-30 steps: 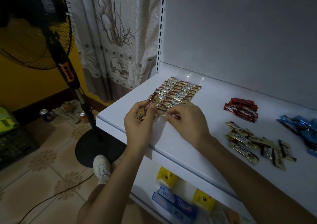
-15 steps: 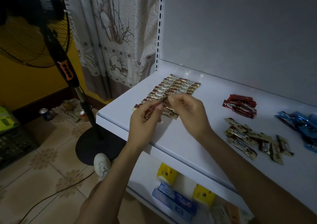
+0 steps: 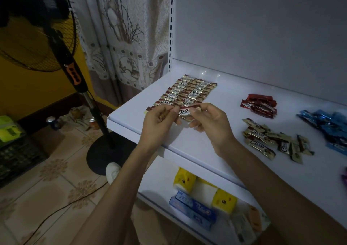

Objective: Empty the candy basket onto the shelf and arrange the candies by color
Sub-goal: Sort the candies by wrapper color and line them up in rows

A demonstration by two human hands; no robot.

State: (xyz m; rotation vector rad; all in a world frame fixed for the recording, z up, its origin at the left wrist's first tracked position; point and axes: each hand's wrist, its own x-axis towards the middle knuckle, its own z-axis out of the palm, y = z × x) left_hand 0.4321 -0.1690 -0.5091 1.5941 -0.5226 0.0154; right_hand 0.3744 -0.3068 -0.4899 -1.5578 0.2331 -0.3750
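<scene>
On the white shelf (image 3: 187, 137), gold-and-brown Choco candies lie in two neat rows (image 3: 187, 92) at the far left. My right hand (image 3: 210, 121) pinches one Choco candy (image 3: 185, 112) just above the near end of those rows. My left hand (image 3: 157, 119) holds a few candies in its curled fingers and touches the same candy's left end. A red pile (image 3: 260, 106), a loose gold pile (image 3: 270, 139) and a blue pile (image 3: 326, 126) lie to the right. No basket is in view.
A standing fan (image 3: 62, 44) with a round base (image 3: 109, 156) stands on the tiled floor left of the shelf, its cable trailing. Tissue packs and blue boxes (image 3: 195, 207) sit on the lower shelf. A curtain hangs behind; cans lie on the floor.
Both hands have lifted off the near end of the rows. The candy in my right hand now faces up, showing its label.
</scene>
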